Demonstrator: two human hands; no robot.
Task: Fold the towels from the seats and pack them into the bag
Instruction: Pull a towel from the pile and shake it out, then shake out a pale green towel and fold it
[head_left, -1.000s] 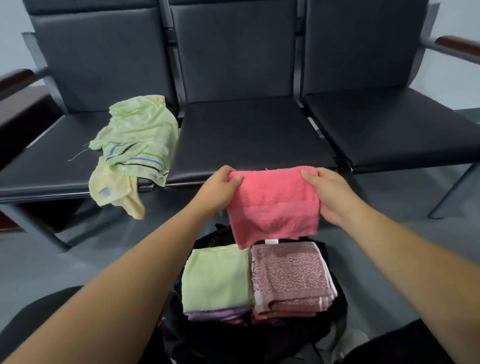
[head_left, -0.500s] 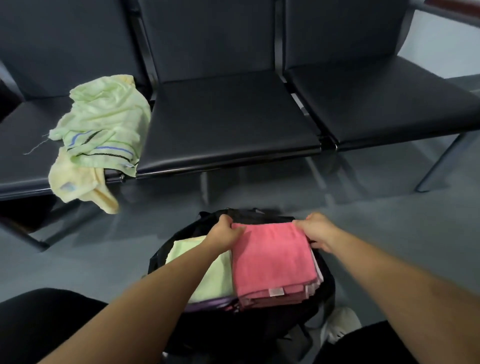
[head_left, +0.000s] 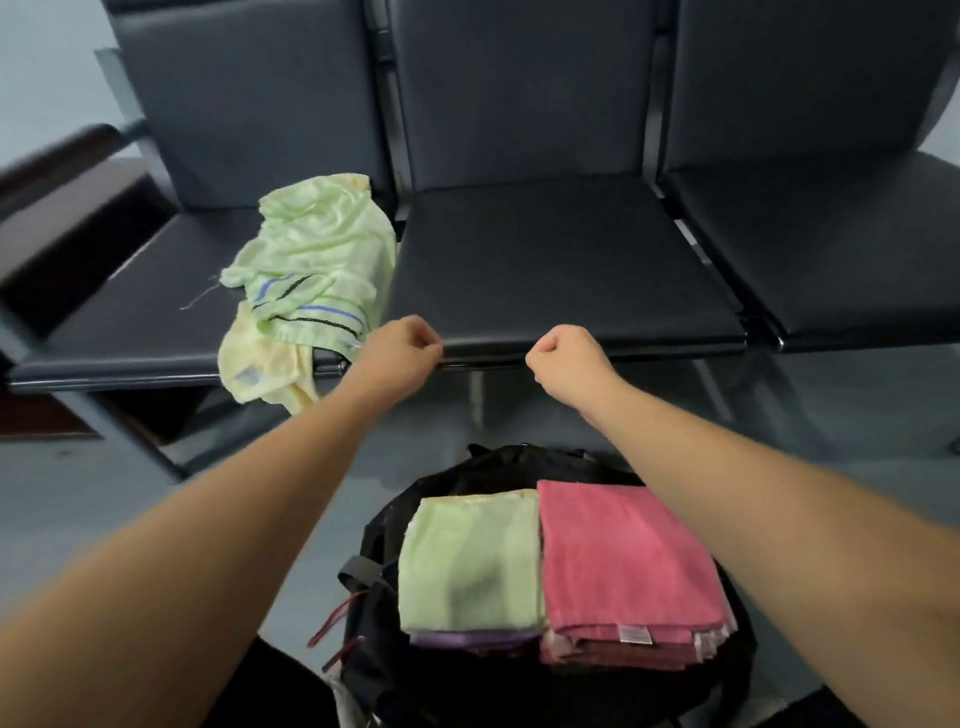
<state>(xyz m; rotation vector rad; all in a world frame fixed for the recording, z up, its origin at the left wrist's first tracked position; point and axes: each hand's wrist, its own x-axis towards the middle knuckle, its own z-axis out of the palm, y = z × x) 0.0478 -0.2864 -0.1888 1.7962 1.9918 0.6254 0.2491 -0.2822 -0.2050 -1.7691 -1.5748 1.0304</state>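
Now I have let go of the pink towel; both hands are up, fingers curled, empty. Two stacks in one bag, two loose towels on three seats.

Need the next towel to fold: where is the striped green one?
The striped green towel lies crumpled on the left seat, over a yellow towel at the front edge, just left of the left hand.

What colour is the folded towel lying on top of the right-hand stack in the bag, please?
Pink towel, clearest in the head view.
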